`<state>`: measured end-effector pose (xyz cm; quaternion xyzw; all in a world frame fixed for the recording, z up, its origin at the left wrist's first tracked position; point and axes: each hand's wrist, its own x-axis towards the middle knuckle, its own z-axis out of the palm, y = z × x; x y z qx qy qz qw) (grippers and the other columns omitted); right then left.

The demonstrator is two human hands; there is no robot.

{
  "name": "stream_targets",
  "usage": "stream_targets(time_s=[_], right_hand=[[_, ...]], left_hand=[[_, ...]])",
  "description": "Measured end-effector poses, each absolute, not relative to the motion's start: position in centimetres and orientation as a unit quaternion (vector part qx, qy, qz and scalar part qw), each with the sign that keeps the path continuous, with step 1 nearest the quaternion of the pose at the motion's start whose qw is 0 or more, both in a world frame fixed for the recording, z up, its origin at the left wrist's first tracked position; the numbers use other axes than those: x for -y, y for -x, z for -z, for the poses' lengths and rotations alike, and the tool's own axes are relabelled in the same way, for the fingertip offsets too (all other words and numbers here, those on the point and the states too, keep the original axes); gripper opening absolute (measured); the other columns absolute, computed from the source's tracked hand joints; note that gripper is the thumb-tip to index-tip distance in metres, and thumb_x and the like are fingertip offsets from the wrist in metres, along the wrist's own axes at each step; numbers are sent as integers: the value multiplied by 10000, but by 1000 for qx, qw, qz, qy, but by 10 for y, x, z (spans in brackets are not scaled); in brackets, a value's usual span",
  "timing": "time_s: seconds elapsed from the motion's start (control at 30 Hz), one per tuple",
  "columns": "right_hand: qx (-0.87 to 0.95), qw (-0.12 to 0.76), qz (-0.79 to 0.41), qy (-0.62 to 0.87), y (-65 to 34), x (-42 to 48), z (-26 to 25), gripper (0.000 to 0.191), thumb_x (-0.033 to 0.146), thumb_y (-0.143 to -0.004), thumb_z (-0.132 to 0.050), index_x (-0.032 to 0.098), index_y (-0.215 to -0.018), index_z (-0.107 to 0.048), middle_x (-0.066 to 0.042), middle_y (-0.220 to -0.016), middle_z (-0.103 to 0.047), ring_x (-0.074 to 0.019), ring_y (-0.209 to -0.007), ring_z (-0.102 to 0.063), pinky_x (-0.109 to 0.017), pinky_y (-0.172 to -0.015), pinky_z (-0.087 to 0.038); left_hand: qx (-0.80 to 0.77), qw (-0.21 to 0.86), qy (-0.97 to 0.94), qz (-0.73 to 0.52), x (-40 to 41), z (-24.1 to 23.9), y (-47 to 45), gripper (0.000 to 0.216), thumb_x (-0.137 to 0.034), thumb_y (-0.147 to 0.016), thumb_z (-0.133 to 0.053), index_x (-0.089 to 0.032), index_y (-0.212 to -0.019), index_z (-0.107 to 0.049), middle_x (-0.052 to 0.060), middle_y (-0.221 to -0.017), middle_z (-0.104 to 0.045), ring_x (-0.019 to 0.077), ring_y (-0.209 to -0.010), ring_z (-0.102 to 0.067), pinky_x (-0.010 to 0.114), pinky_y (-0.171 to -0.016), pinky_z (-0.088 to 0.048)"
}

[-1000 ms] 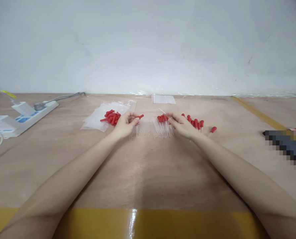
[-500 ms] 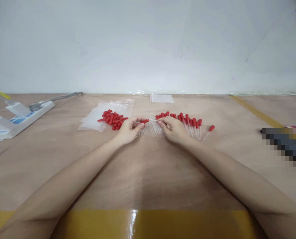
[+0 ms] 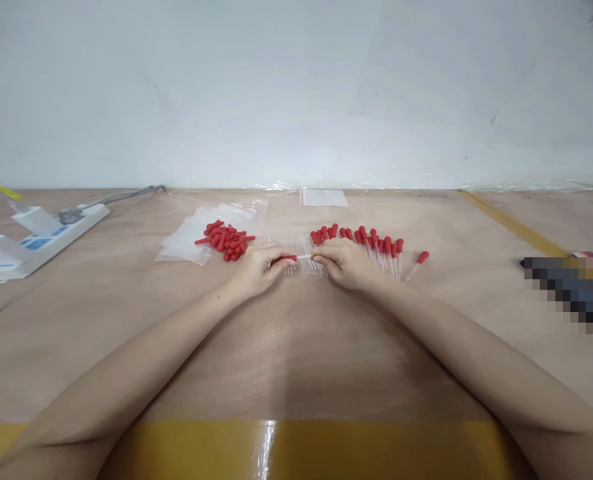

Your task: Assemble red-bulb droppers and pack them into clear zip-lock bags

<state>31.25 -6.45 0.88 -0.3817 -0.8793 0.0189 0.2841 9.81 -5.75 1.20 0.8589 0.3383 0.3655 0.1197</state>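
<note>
Between the thumb and fingers of my left hand (image 3: 259, 268) is a red rubber dropper bulb (image 3: 289, 257), mostly covered by the fingers. My right hand (image 3: 344, 262) pinches a clear glass dropper tube (image 3: 304, 257), which lies level and meets the open end of the bulb. Under and behind the hands is a row of loose clear tubes (image 3: 304, 269). Left of my left hand sits a pile of red bulbs (image 3: 221, 239) on clear plastic bags (image 3: 189, 241). Several droppers with red bulbs fitted (image 3: 387, 248) lie beyond and right of my right hand.
A white power strip (image 3: 56, 237) with plugs and cords stands at the left. A small white packet (image 3: 324, 198) lies near the wall (image 3: 296, 93). One dropper (image 3: 419, 261) lies apart on the right. At the far right is a dark, pixelated object (image 3: 571, 293).
Both hands have come down slightly toward me, with the bulb and tube still held end to end. My fingers now cover more of the bulb. The piles look unchanged.
</note>
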Motion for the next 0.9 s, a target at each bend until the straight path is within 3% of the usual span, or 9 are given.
stream_targets(time_s=[0.17,0.37,0.67,0.77,0.9], right_hand=[[881,250,70,394,-313,67,-6,335,301,-905,-319,178,-838,-624,-52,-763,-636,-141,-655,-484,-301,-660,-215],[905,215,60,361,-309,71,-8,310,256,-889,-325,166,-756,-590,-30,-681,-618,-121,-568,-433,-302,-652,-180],[901,206,42,379,-303,72,-10,311,268,-896,-312,173,-804,-593,-40,-727,-642,-133,-603,-480,-306,-668,-192],[896,178,40,404,-305,74,-25,293,274,-890,-333,180,-834,-605,-56,-773,-652,-153,-677,-522,-306,-695,-229],[818,160,-9,552,-329,67,-48,305,319,-858,-357,184,-787,-621,-56,-713,-639,-167,-646,-536,-280,-613,-296]], left_hand=[[-319,60,-871,-368,59,-12,-99,188,-291,-836,-504,-158,-803,-631,43,-726,-627,136,-671,-560,252,-643,-432],[-304,68,-901,-302,62,-7,-97,224,-317,-864,-445,-165,-862,-610,61,-785,-608,149,-706,-548,260,-647,-427],[-307,77,-891,-325,63,-8,-102,203,-304,-866,-452,-169,-877,-603,51,-805,-609,144,-719,-554,258,-675,-429],[-331,47,-883,-330,58,-12,-100,215,-316,-858,-470,-168,-951,-595,58,-885,-610,159,-816,-553,271,-748,-420],[-439,-51,-847,-295,44,-19,-81,440,-392,-783,-562,-173,-1161,-504,101,-1093,-537,244,-1035,-460,365,-885,-345]])
